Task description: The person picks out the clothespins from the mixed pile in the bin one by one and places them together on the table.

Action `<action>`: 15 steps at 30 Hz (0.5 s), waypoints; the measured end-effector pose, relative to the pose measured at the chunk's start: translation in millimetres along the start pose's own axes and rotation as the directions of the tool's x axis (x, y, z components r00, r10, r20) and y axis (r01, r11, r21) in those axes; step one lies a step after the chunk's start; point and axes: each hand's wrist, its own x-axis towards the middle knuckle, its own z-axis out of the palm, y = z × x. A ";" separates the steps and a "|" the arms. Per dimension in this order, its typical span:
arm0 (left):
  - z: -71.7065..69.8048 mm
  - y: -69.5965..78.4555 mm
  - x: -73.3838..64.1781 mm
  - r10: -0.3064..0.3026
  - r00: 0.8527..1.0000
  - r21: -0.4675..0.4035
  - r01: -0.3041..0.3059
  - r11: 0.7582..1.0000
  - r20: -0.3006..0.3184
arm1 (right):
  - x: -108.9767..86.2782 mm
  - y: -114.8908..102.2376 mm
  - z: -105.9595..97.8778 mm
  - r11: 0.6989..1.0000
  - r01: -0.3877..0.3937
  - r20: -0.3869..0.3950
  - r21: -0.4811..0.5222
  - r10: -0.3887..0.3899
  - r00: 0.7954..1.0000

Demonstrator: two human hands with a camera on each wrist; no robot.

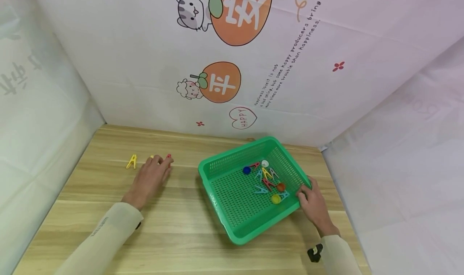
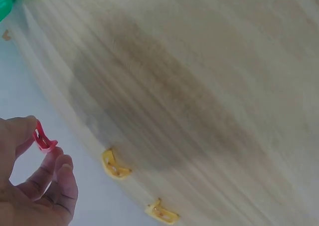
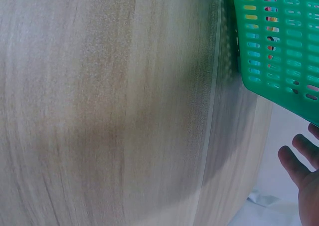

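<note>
My left hand (image 1: 150,177) pinches a red clothespin (image 2: 46,143) between thumb and fingertips, over the left part of the table. Close by on the wood lie two yellow clothespins (image 2: 114,166); in the head view one yellow clothespin (image 1: 132,161) shows fully and the other is mostly behind the hand. My right hand (image 1: 313,200) grips the right rim of a green plastic basket (image 1: 217,210), thumb on the inner side. Inside the basket are several clothespins in red, blue, yellow and grey, with a blue cap (image 1: 247,170), a white cap (image 1: 265,163), an orange cap (image 1: 280,187) and a yellow cap (image 1: 276,199).
The wooden table (image 1: 163,234) meets a white printed cloth (image 1: 145,65) at the back. Plain pale cloth walls stand along its left and right sides. A small black item (image 1: 315,253) sits at the right sleeve's cuff.
</note>
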 end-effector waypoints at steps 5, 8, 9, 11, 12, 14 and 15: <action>9.4 6.6 5.1 -0.035 0.999 -0.003 0.035 0.999 0.028 | -1.1 1.2 -1.1 1.000 0.008 -0.009 0.002 -0.008 1.000; 14.5 11.4 7.7 -0.066 0.998 -0.003 0.066 0.998 0.019 | -1.1 1.1 -0.6 1.000 0.009 -0.011 0.003 -0.009 1.000; 16.4 12.0 8.5 -0.077 0.997 0.001 0.077 0.997 0.015 | -1.0 0.9 -0.4 1.000 0.008 -0.010 0.005 -0.008 1.000; 19.1 13.1 10.4 -0.104 0.994 -0.002 0.104 0.995 0.020 | -0.7 0.5 0.2 1.000 0.007 -0.010 0.007 -0.006 1.000; 20.1 13.8 11.5 -0.115 0.993 -0.006 0.116 0.993 0.022 | -0.5 0.2 0.4 1.000 0.004 -0.008 0.008 -0.004 1.000; 21.7 14.6 12.9 -0.133 0.991 0.004 0.133 0.991 0.030 | 0.0 -0.4 0.8 1.000 0.002 -0.007 0.007 -0.001 1.000; 22.4 14.7 13.3 -0.141 0.989 0.015 0.141 0.990 0.034 | 0.3 -0.7 0.9 1.000 0.000 -0.006 0.006 0.000 1.000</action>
